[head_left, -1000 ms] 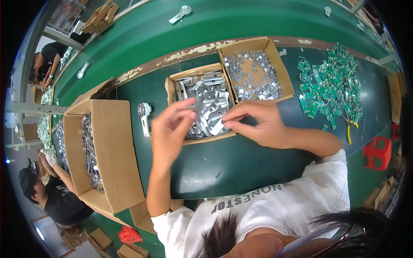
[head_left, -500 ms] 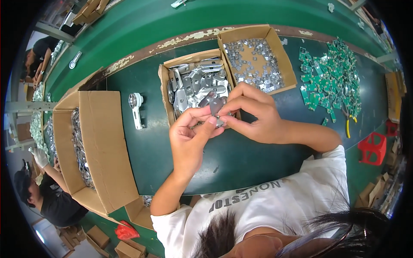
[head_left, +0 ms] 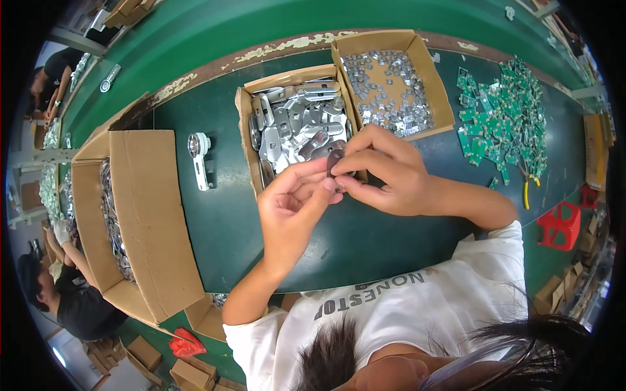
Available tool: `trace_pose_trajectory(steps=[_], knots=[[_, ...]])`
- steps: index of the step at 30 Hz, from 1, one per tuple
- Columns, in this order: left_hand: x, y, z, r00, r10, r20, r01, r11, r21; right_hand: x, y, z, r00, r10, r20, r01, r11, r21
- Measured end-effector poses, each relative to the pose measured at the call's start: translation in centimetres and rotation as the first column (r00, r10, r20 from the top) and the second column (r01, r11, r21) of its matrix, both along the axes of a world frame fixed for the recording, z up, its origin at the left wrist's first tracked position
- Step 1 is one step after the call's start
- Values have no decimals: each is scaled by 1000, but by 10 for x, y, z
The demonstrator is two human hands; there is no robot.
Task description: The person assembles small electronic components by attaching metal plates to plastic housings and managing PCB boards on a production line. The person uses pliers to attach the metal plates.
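Both my hands meet over the near right corner of a cardboard box (head_left: 245, 138) full of silver casings (head_left: 295, 124). Pinched between them is a dark grey, rounded casing piece (head_left: 334, 158), tilted upright. My left hand (head_left: 290, 212) grips its lower end with thumb and fingers; that end is mostly hidden by fingertips. From the right, my right hand (head_left: 391, 174) pinches the same piece with thumb and index finger, the other fingers curled. Whether a smaller part also sits between the fingertips, I cannot tell.
Behind stands a box (head_left: 438, 81) of small metal pieces. Green circuit boards (head_left: 499, 120) lie heaped at the right, with yellow-handled pliers (head_left: 527, 192). A white handheld magnifier (head_left: 200, 163) lies left, beside a large carton (head_left: 153, 215). Two people work at far left; a red stool (head_left: 559, 225) stands right.
The casing piece has turned more edge-on between my fingertips. Both hands keep hold of it and have shifted only slightly. The whole view has tilted a little.
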State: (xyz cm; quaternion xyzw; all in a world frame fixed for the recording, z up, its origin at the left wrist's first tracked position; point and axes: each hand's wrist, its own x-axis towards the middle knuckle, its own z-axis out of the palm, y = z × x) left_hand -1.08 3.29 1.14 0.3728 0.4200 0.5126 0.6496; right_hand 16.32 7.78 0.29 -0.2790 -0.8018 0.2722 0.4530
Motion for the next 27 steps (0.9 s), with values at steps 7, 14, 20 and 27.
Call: trace_pose_trajectory(steps=[7, 14, 20, 27], knots=[[-6, 2, -4, 941, -51, -333, 136, 962, 238, 5, 6, 17, 998, 41, 42, -39, 998, -48], [2, -3, -5, 920, 120, -373, 5, 948, 319, 9, 10, 18, 981, 193, 24, -175, 930, -323], [-1, 2, 1, 915, 127, -383, 3, 947, 320, 12, 9, 23, 978, 201, 52, -149, 854, -499], [-3, 0, 0, 959, 13, -283, 42, 982, 187, 9, 10, 21, 976, 217, -33, -208, 867, -454]])
